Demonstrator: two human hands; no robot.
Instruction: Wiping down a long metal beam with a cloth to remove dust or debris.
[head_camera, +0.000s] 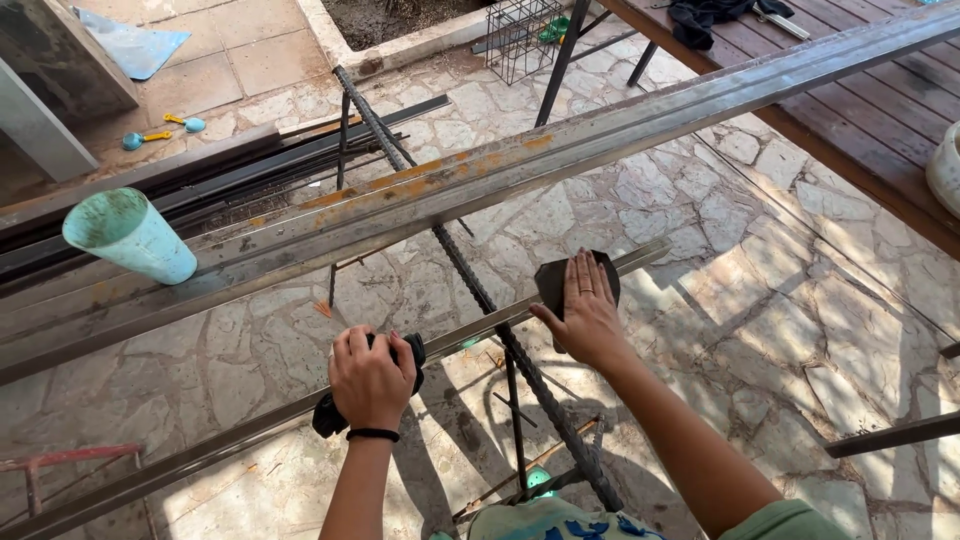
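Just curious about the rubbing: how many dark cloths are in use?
2: one dark cloth gripped by the left hand, another flat under the right hand, both on the metal bar.

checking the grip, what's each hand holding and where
Left hand grips a dark rag around the thin metal bar. Right hand presses a dark pad flat on it.

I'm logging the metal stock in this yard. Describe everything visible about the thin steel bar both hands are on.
The thin steel bar is a long, narrow grey metal profile, dull and a little stained, running diagonally from lower left to upper right. It lies across a ribbed rebar stand above the stone paving. The left hand grips it through a dark cloth; the right hand presses a dark abrasive sheet flat on it. Its right end sits free.
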